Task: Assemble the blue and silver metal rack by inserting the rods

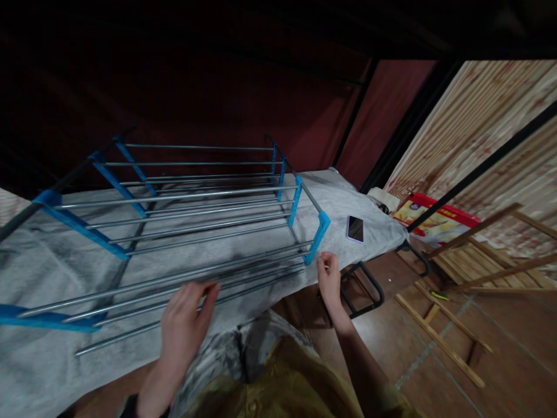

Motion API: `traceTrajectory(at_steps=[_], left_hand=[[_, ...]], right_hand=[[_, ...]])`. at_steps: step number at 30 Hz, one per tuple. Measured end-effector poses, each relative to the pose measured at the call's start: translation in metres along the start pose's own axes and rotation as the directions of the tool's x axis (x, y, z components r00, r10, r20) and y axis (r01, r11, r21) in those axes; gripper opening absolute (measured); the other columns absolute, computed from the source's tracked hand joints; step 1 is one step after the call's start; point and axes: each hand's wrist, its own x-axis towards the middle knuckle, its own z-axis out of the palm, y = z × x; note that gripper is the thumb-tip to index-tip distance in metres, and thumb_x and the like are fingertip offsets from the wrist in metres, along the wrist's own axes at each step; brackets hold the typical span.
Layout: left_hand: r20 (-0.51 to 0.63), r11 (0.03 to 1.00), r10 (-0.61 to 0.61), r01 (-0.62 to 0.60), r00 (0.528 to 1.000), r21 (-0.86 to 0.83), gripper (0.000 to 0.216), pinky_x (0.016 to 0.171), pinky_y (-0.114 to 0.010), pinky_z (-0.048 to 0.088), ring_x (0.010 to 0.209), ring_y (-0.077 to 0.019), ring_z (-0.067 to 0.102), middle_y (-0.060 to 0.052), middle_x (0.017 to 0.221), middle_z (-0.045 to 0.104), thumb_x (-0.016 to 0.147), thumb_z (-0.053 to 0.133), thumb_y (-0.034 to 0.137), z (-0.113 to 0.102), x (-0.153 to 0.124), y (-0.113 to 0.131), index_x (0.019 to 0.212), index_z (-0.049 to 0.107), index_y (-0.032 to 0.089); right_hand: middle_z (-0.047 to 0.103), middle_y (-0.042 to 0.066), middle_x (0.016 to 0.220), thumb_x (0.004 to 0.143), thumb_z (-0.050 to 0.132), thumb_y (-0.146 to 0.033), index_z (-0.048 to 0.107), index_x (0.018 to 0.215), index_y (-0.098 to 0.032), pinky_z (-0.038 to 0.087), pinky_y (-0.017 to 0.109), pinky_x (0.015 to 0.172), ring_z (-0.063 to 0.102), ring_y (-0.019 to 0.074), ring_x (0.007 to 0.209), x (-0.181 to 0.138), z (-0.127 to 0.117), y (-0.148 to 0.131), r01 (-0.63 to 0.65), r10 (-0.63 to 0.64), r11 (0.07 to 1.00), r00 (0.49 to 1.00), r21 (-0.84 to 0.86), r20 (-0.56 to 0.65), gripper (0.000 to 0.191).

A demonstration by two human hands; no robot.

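Leaning over a grey sheet [52, 261], the person has both hands at a rack [195, 197] made of thin steel rods clipped into blue plastic side pieces. It lies tipped over on the sheet and takes up most of it, with its nearest tier right at the front edge, close to the person's body.

The left hand [185, 322] is spread loose, fingers laid flat over the nearest rods [143, 290] and not wrapped round anything, so it's more a rest than a grip. The right hand [329, 277] is at the near right corner, fingertips bunched just below the blue end bracket [317, 238]. It's dim there, so there's no telling whether it actually has hold of a rod end or is only touching it.

Handling-wise the rack looks light but wobbly. The rods seem only pushed into plastic sockets, so it'd probably flex or pop apart if lifted by a single rod. The bare metal looks slick too. The blue brackets look like the safer hold, one each side.

Around it are a phone [355, 228] lying flat on the sheet just past the right corner, a red-and-yellow box [435, 220] beyond that, a black metal loop [365, 287] just beside the right hand, and wooden slat frames [461, 261] over the tiled floor [500, 360].
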Motion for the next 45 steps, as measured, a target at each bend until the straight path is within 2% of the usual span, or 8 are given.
traceTrajectory(at_steps=[3, 5, 8, 10, 17, 30, 36, 45], left_hand=[[0.085, 0.961, 0.266, -0.271, 0.96, 0.053, 0.028, 0.094, -0.039, 0.04, 0.106, -0.026, 0.056, -0.011, 0.11, 0.065, 0.092, 0.049, 0.035, 0.029, 0.041, 0.042, 0.112, 0.057, 0.018], [0.173, 0.925, 0.361, -0.376, 0.916, 0.059, 0.033, 0.099, -0.041, 0.038, 0.112, -0.0259, 0.054, -0.014, 0.118, 0.062, 0.092, 0.05, 0.028, 0.05, 0.063, 0.061, 0.122, 0.053, 0.015], [0.335, 0.905, 0.381, -0.422, 0.861, 0.056, 0.034, 0.092, -0.038, 0.042, 0.104, -0.0231, 0.058, -0.012, 0.112, 0.063, 0.092, 0.048, 0.02, 0.073, 0.081, 0.076, 0.125, 0.052, 0.015], [0.398, 0.912, 0.35, -0.406, 0.848, 0.064, 0.032, 0.086, -0.036, 0.044, 0.098, -0.0213, 0.06, -0.011, 0.105, 0.064, 0.093, 0.045, 0.017, 0.081, 0.085, 0.08, 0.123, 0.055, 0.017], [0.434, 0.917, 0.342, -0.397, 0.833, 0.038, 0.034, 0.08, -0.032, 0.044, 0.094, -0.0186, 0.06, -0.008, 0.098, 0.063, 0.095, 0.04, 0.02, 0.08, 0.09, 0.082, 0.125, 0.057, 0.021], [0.43, 0.9, 0.355, -0.427, 0.83, 0.081, 0.037, 0.08, -0.032, 0.044, 0.094, -0.0192, 0.059, -0.007, 0.097, 0.063, 0.093, 0.04, 0.014, 0.083, 0.087, 0.08, 0.126, 0.056, 0.022], [0.444, 0.889, 0.365, -0.448, 0.818, 0.095, 0.041, 0.079, -0.032, 0.045, 0.095, -0.0194, 0.06, -0.007, 0.098, 0.063, 0.091, 0.04, 0.01, 0.085, 0.088, 0.081, 0.127, 0.054, 0.022], [0.443, 0.877, 0.356, -0.458, 0.823, 0.145, 0.041, 0.081, -0.032, 0.047, 0.095, -0.0194, 0.062, -0.006, 0.101, 0.065, 0.089, 0.042, 0.008, 0.085, 0.088, 0.085, 0.126, 0.055, 0.022]], right_hand=[[0.058, 0.007, 0.129, 0.078, 0.064, -0.035, 0.055, 0.12, -0.025, 0.042, 0.034, 0.1, 0.053, 0.0198, 0.118, 0.012, -0.001, -0.019, 0.276, -0.277, 0.96, 0.961, -0.052, -0.016, 0.044], [0.056, 0.007, 0.133, 0.078, 0.065, -0.033, 0.053, 0.126, -0.025, 0.038, 0.035, 0.105, 0.051, 0.0202, 0.122, 0.02, 0.003, -0.027, 0.312, -0.309, 0.949, 0.949, -0.043, 0.058, 0.05], [0.061, 0.006, 0.126, 0.076, 0.067, -0.031, 0.054, 0.126, -0.025, 0.039, 0.036, 0.105, 0.056, 0.021, 0.116, 0.028, 0.01, -0.032, 0.293, -0.287, 0.956, 0.949, -0.03, 0.126, 0.052], [0.064, 0.005, 0.121, 0.077, 0.066, -0.03, 0.056, 0.125, -0.026, 0.041, 0.035, 0.102, 0.059, 0.0213, 0.11, 0.031, 0.012, -0.031, 0.291, -0.282, 0.956, 0.949, -0.047, 0.143, 0.049], [0.067, 0.007, 0.109, 0.083, 0.059, -0.033, 0.063, 0.116, -0.025, 0.043, 0.037, 0.095, 0.06, 0.0245, 0.101, 0.037, 0.011, -0.031, 0.331, -0.313, 0.917, 0.943, -0.22, 0.115, 0.034], [0.069, 0.007, 0.102, 0.085, 0.056, -0.034, 0.065, 0.111, -0.025, 0.043, 0.036, 0.089, 0.062, 0.0255, 0.095, 0.036, 0.012, -0.033, 0.322, -0.3, 0.902, 0.947, -0.287, 0.118, 0.029], [0.069, 0.009, 0.108, 0.087, 0.053, -0.035, 0.064, 0.114, -0.023, 0.044, 0.035, 0.089, 0.062, 0.0254, 0.098, 0.037, 0.011, -0.03, 0.357, -0.325, 0.881, 0.933, -0.31, 0.153, 0.031], [0.069, 0.012, 0.108, 0.091, 0.046, -0.038, 0.06, 0.117, -0.018, 0.048, 0.036, 0.084, 0.065, 0.0249, 0.095, 0.038, 0.009, -0.023, 0.431, -0.386, 0.796, 0.903, -0.425, 0.192, 0.036]])
